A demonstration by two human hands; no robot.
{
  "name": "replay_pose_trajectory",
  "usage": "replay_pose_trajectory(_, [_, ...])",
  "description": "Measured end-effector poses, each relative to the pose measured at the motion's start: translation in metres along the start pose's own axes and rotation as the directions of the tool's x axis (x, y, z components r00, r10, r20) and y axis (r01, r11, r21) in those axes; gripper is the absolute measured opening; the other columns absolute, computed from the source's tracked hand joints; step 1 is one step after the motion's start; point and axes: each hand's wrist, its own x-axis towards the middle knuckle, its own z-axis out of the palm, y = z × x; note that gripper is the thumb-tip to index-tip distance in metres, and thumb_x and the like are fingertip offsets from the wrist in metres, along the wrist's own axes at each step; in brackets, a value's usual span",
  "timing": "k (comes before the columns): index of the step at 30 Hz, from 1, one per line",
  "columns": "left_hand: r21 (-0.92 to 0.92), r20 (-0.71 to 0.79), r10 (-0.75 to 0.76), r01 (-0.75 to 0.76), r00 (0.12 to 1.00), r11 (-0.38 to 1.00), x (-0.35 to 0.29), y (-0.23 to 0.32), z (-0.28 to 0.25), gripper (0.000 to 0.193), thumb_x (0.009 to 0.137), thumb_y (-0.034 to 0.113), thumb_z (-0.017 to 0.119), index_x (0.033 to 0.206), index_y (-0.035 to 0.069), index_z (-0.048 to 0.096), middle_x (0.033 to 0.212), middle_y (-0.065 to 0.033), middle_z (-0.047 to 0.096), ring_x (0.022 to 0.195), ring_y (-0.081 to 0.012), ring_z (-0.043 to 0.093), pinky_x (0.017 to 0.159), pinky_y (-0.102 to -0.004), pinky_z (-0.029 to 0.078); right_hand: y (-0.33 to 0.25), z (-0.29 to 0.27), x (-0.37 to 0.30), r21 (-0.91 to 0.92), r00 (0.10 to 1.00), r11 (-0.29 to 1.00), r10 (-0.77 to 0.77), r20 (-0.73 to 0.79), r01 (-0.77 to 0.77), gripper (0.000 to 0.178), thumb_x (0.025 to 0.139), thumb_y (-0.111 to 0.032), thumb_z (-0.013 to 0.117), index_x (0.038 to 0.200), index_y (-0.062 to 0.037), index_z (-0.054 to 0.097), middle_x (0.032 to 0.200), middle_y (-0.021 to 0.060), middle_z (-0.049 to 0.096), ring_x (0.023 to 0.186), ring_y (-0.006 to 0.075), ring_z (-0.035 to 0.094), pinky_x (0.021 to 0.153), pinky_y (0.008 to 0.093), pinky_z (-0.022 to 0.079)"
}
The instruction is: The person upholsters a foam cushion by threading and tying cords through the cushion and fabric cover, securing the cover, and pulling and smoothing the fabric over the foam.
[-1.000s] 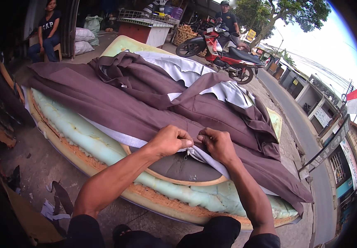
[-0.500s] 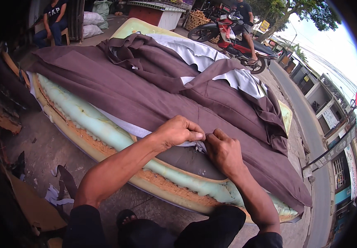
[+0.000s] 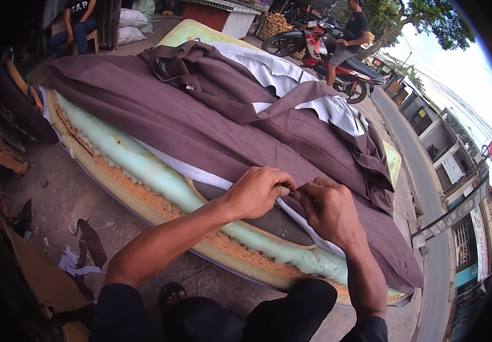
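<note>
My left hand [image 3: 260, 192] and my right hand [image 3: 330, 210] are closed in pinches close together, above the near side of a large cushion. A small dark thin thing shows between their fingertips; its kind cannot be made out. Under and behind the hands spreads a brown fabric cover [image 3: 229, 139], its whitish underside edge [image 3: 192, 170] showing along the near border. Below that edge lie a dark grey panel [image 3: 277, 224] and a pale green foam roll [image 3: 135, 158]. An orange-brown foam layer [image 3: 212, 245] runs along the cushion's near rim.
Fabric scraps [image 3: 83, 256] lie on the ground at the left, near a brown board [image 3: 46, 279]. Beyond the cushion a person [image 3: 355, 34] sits on a red motorbike [image 3: 320, 51]. Another person [image 3: 78, 28] sits at the far left. A road [image 3: 417, 154] runs along the right.
Both hands have shifted slightly right and come away from the cover's bunched edge, which now lies flatter. The head view has tilted a little, showing more of the person on the motorbike.
</note>
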Motion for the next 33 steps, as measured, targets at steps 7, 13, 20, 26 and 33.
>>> replay_pose_trajectory(7, [0.059,0.024,0.078,-0.079,0.997,0.995,-0.003,-0.002,0.001,0.016,0.096,0.014,0.071,0.105,0.001,0.069,0.092,-0.0139,0.072,0.088,-0.0274,0.071,0.081,-0.0408,0.053,0.008,-0.036,0.020,-0.102,0.995,0.990,-0.099,0.013,0.100,0.010,0.090,-0.015,0.073,0.098,-0.0133,0.079,0.089,0.0083,0.069,0.086,0.0310,0.071,0.070,0.0443,0.055])
replay_pose_trajectory(13, [-0.125,0.098,-0.217,0.228,0.971,0.966,-0.001,-0.007,-0.011,0.018,0.099,0.017,0.065,0.099,-0.001,0.065,0.082,-0.0121,0.068,0.078,-0.0216,0.063,0.073,-0.0385,0.050,-0.018,-0.029,0.015,-0.282,0.851,0.954,-0.227,-0.473,0.098,0.019,0.084,-0.009,0.075,0.102,-0.0101,0.072,0.087,0.0049,0.063,0.082,0.0277,0.062,0.080,0.0400,0.051])
replay_pose_trajectory(20, [-0.164,0.128,-0.172,0.192,0.977,0.968,0.000,0.000,-0.012,0.016,0.106,0.014,0.060,0.101,0.000,0.065,0.084,-0.0021,0.064,0.078,-0.0096,0.053,0.073,-0.0305,0.047,-0.007,0.035,-0.018,0.160,0.972,0.972,0.192,-0.137,-0.170,0.020,0.093,-0.018,0.073,0.111,-0.0093,0.077,0.085,0.0106,0.067,0.080,0.0316,0.068,0.070,0.0456,0.053])
replay_pose_trajectory(26, [-0.196,0.211,-0.182,0.224,0.960,0.955,-0.001,-0.003,-0.015,0.013,0.106,0.012,0.060,0.100,0.000,0.064,0.083,-0.0006,0.060,0.080,-0.0077,0.050,0.074,-0.0295,0.046,0.011,0.054,-0.010,0.430,0.952,0.885,0.266,-0.152,-0.178,0.020,0.091,-0.020,0.076,0.108,-0.0097,0.079,0.082,0.0103,0.068,0.075,0.0300,0.069,0.067,0.0432,0.052])
replay_pose_trajectory(33, [-0.022,-0.012,-0.023,0.023,1.000,0.999,-0.008,0.001,-0.006,0.010,0.099,0.010,0.067,0.098,-0.001,0.066,0.090,-0.0115,0.064,0.082,-0.0259,0.062,0.078,-0.0393,0.050,0.005,0.055,-0.012,0.421,0.944,0.891,0.269,-0.194,-0.168,0.012,0.087,-0.017,0.078,0.091,-0.0070,0.074,0.081,0.0080,0.068,0.074,0.0277,0.069,0.063,0.0407,0.051])
